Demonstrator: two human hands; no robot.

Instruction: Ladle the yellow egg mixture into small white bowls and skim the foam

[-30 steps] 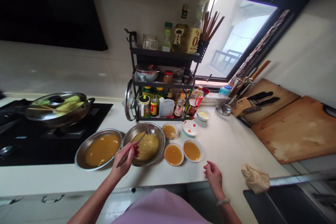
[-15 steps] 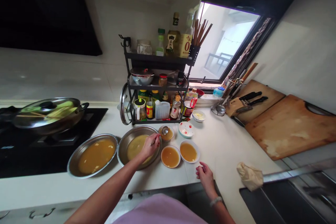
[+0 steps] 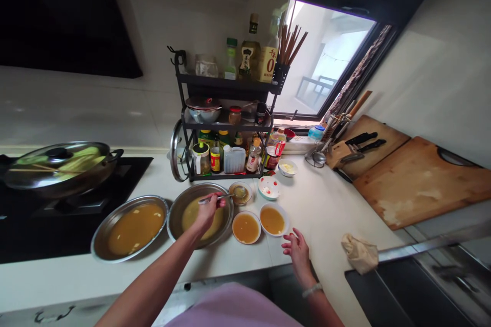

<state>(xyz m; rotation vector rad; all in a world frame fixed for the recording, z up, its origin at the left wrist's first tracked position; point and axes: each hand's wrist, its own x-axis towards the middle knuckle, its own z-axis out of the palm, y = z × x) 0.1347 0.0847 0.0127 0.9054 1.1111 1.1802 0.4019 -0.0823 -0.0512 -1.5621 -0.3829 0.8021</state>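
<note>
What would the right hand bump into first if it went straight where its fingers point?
Probably the nearest bowl of orange-brown liquid, just ahead of the right hand. How high the hand is isn't clear, so it might pass over the rim.

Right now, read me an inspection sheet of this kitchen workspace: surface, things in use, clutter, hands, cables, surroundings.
Surface: white counter, carrying basins and bowls.
Things in use: spoon, its head at the small bowl; whether it is dipped, I cannot tell. Left basin and right basin hold brownish liquid, as do front bowl and white bowl.
Clutter: rack of bottles and jars; red-patterned bowl; beige cloth.
Hands: left hand grips the spoon; right hand is near the white bowl, loosely open, nothing seen in it.
Cables: nothing seen.
Surroundings: lidded pan on the hob; knives beside cutting boards; window behind.
</note>
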